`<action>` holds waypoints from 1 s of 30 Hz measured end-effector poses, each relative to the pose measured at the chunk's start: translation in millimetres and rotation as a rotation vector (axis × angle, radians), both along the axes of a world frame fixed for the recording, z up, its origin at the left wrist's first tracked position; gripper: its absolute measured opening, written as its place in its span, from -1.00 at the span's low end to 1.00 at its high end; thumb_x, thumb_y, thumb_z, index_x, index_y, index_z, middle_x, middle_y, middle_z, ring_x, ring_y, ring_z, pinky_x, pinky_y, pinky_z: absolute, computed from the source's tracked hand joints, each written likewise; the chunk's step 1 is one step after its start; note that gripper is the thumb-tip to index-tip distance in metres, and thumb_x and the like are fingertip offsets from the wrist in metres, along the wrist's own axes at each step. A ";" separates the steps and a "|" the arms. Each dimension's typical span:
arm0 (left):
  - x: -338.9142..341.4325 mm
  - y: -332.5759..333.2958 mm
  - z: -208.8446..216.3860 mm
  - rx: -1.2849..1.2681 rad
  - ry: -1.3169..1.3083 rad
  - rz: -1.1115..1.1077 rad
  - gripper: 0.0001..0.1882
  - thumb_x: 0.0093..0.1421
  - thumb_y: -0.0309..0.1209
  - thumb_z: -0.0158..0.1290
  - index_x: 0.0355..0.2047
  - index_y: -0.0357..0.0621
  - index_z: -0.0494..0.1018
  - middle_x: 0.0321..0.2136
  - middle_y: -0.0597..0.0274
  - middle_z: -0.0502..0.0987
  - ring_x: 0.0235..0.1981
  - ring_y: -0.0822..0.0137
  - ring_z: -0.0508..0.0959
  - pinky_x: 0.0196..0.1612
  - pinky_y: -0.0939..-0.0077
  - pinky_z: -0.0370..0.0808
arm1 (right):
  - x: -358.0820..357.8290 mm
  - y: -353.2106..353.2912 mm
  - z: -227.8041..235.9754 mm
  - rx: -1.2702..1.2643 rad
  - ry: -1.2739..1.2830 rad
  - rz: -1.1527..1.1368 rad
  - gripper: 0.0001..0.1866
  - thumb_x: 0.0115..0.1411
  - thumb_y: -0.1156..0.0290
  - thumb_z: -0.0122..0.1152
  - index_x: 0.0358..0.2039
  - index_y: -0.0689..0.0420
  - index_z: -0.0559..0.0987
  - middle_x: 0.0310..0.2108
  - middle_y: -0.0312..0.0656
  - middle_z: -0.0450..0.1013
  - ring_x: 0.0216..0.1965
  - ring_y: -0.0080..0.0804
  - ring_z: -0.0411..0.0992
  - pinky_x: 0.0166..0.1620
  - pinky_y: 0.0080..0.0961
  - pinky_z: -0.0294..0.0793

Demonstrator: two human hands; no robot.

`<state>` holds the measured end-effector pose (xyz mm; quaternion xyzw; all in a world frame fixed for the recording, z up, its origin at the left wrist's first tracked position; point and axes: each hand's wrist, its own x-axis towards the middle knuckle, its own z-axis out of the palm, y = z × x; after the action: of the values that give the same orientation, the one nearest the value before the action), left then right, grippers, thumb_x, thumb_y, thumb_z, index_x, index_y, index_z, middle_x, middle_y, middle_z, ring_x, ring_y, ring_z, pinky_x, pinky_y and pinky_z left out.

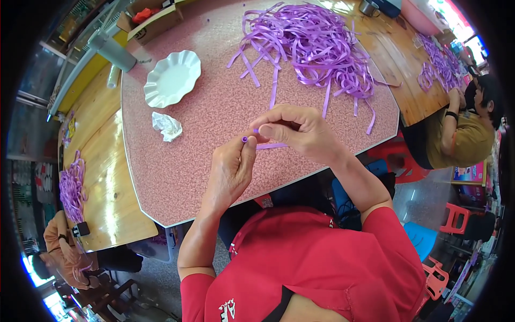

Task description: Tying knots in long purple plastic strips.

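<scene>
My left hand point(230, 165) pinches a purple ribbon between thumb and forefinger. A small round purple end point(244, 139) shows at its fingertips, and it looks like a tight roll. Close against it, my right hand point(303, 131) is closed too, thumb and forefinger pressed on a bit of the same purple. From beside the left thumb a flat length of purple ribbon point(272, 146) runs right, under my right hand. Beyond the hands a large tangled heap of purple ribbons point(316, 48) lies on the pink speckled table point(177, 177), several tails trailing toward me.
A white scalloped dish point(173, 79) and a crumpled tissue point(167, 127) lie left. Behind them stand a grey-green bottle point(111, 51) and a cardboard box point(155, 24). Seated people work at wooden tables with ribbon piles at left point(72, 185) and right point(442, 64).
</scene>
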<state>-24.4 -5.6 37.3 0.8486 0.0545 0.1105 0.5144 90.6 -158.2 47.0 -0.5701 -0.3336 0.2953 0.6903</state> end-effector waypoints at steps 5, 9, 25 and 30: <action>0.9 0.0 -10.3 0.099 -0.069 0.003 -0.79 0.34 -0.45 -0.03 -0.40 -0.37 0.41 -0.59 -0.20 0.44 -0.56 -0.14 0.51 -0.49 0.15 0.38 | 6.5 6.5 -11.4 -0.012 -0.430 0.014 -0.80 0.14 0.56 0.35 -0.18 0.18 0.68 -0.32 -0.25 0.56 -0.35 -0.55 0.50 -0.30 -0.57 0.47; 1.8 0.4 -10.8 0.122 -0.089 -0.048 -0.79 0.33 -0.46 -0.02 -0.42 -0.36 0.40 -0.58 -0.21 0.44 -0.54 -0.20 0.49 -0.50 0.11 0.37 | 6.0 4.7 -13.2 -0.037 -0.578 -0.035 -0.78 0.09 0.57 0.38 -0.20 0.15 0.69 -0.37 -0.25 0.53 -0.35 -0.49 0.51 -0.32 -0.57 0.48; 10.4 -0.6 -8.8 0.195 -0.165 -0.113 -0.83 0.32 -0.44 0.02 -0.32 -0.35 0.41 -0.51 -0.09 0.45 -0.45 -0.09 0.49 -0.37 0.17 0.41 | 4.7 -1.6 -14.1 0.013 -0.662 -0.127 -0.83 0.10 0.60 0.36 -0.26 0.19 0.68 -0.34 -0.21 0.52 -0.32 -0.46 0.54 -0.30 -0.56 0.53; 16.0 -16.1 -16.4 -0.027 -0.280 0.099 -0.85 0.28 -0.49 0.12 -0.21 -0.30 0.42 -0.41 0.10 0.53 -0.35 0.26 0.56 -0.25 0.35 0.49 | 0.0 1.3 -25.3 0.064 -0.566 -0.227 -0.82 0.13 0.64 0.33 -0.23 0.18 0.67 -0.32 -0.22 0.52 -0.32 -0.51 0.52 -0.31 -0.58 0.52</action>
<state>-8.5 -21.7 20.9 0.8142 0.0254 0.2522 0.5224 90.6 -156.9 21.8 -0.6414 -0.4559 0.0350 0.6161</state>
